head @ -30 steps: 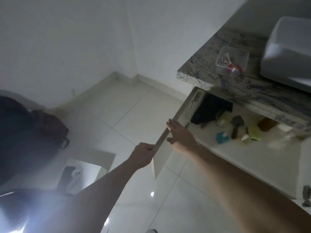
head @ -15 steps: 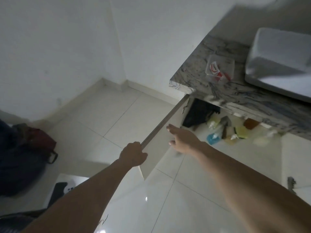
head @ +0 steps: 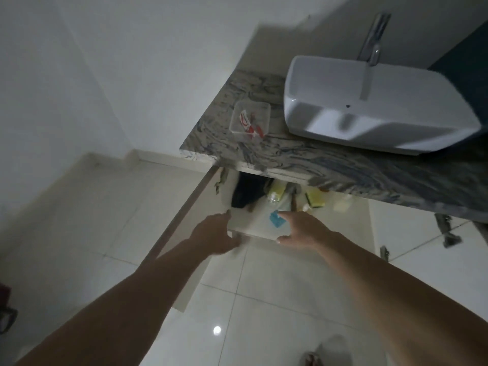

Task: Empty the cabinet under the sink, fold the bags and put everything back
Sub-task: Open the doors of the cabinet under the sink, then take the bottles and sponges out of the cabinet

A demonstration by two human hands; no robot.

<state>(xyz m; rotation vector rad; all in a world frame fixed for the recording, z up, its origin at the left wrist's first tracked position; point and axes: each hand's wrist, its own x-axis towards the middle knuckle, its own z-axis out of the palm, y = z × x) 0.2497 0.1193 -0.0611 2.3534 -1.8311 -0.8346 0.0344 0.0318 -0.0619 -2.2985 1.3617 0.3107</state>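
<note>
Reaching toward the open cabinet [head: 253,223] under the sink [head: 375,107]: left hand [head: 214,237] and right hand [head: 303,229], fingers spread, holding nothing. Black bag [head: 245,192] inside at 11 o'clock, bottles [head: 277,194] beside it. Door [head: 184,233] swung wide at 9 o'clock.

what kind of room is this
Most likely a bathroom: a white vessel sink with a tap on a marble counter, and a clear box that seems to hold toothpaste.

Sink [head: 369,114] sits on counter [head: 343,165]; below, cabinet [head: 253,225] holds seemingly bottles [head: 276,192].
</note>
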